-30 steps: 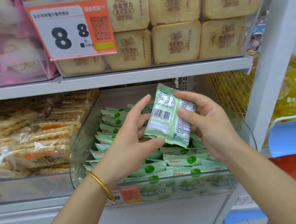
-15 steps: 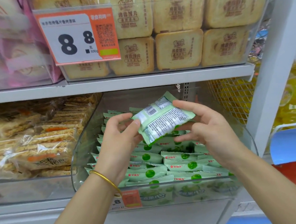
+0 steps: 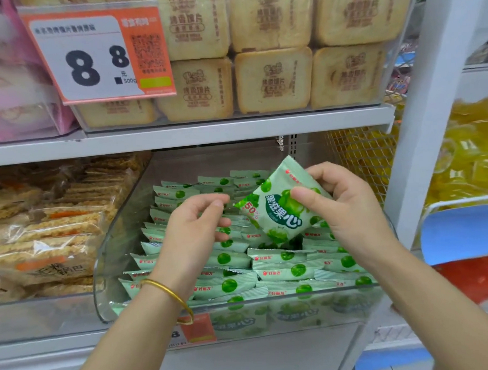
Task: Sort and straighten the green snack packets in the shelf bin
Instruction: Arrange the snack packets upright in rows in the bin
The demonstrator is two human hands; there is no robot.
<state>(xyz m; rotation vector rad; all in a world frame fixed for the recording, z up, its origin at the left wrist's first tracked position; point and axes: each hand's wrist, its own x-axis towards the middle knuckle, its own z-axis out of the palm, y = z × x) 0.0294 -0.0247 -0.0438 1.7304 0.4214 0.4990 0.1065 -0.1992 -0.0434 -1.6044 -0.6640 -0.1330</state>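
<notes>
Step in hand: one green packet [image 3: 278,208] is out of the stack for re-seating. It hangs above the middle-right of the clear shelf bin [image 3: 119,248], printed face to the camera, cocked on a diagonal with one corner up. Right hand [image 3: 348,210]: grip clamped on the packet, thumb across the front face, fingers behind the upper right edge. Left hand [image 3: 194,230]: just beside the packet's left corner, fingers loosely curled, grip on nothing (no contact with the packet that I can make out). The filed packets [image 3: 284,270] stand on edge in overlapping rows, logo seams up and a green dot showing on each. The front and left rows look fairly even. The patch directly under the lifted packet is hidden by it. Judgement: sorting is well along, and this is a single stray being turned to match. The next move calls for levelling the packet to the same seam-up orientation, then sliding it into a row, probably with the left hand parting or bracing the neighbours so they don't topple.
</notes>
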